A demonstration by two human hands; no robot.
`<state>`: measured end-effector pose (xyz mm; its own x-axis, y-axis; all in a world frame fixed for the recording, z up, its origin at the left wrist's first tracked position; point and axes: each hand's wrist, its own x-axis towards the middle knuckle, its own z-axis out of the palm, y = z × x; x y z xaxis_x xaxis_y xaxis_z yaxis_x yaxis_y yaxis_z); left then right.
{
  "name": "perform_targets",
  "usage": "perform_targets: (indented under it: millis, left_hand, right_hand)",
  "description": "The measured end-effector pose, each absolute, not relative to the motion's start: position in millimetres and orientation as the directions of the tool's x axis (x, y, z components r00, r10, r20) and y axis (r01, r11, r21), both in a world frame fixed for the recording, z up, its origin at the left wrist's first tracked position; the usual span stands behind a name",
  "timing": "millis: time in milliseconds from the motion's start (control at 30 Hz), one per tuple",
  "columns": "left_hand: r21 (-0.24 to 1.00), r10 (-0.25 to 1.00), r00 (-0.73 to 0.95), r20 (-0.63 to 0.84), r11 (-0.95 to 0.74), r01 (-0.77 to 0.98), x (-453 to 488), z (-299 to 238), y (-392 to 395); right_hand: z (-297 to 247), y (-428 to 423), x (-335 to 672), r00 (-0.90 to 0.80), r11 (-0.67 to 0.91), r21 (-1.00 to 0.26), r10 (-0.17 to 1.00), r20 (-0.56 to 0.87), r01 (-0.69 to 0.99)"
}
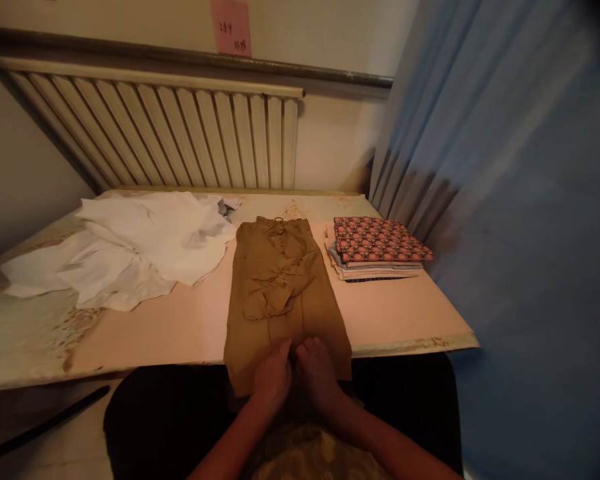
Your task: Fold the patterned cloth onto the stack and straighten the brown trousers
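A brown garment (280, 333) lies lengthwise before me, partly folded, its lower end hanging over the table's front edge. Bunched folds of the same cloth and a small loop at the far end show on top; which kind of garment it is I cannot tell. My left hand (273, 372) and my right hand (316, 368) meet close together at its near end. Both have their fingers curled into the cloth, and the fingertips are mostly hidden.
On the left a white garment (155, 240) lies spread out. To the right stands a stack of folded cloths topped by a red patterned one (377, 239). Behind the table (155, 333) is a radiator (180, 133); a blue curtain (505, 233) hangs along the right.
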<state>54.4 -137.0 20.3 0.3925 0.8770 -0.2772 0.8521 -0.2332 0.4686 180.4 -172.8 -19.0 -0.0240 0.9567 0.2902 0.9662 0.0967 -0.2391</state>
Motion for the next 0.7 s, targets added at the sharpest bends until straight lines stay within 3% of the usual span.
perform_targets:
  millis: [200, 367, 533, 700]
  left_hand:
    - [0.431, 0.869, 0.402, -0.289, -0.258, 0.865, 50, 19, -133]
    - [0.384, 0.863, 0.404, -0.304, -0.277, 0.881, 49, 17, -132]
    - [0.292, 0.864, 0.391, -0.318, -0.303, 0.907, 50, 21, -134]
    - [0.177, 0.858, 0.415, -0.303, -0.377, 0.909, 54, 26, -133]
  right_hand:
    - [-17, -187, 186, -0.072, 0.116, -0.235, 0.980, 0.187, 0.965]
    - [-7, -197, 191, -0.143, 0.142, -0.263, 0.990, 0.018, 0.954]
    - [-9, -204, 209, -0.112, 0.026, -0.436, 0.979, -0.172, 0.900]
    - [-25, -218, 244, 0.081, -0.187, -0.639, 0.978, -0.191, 0.746]
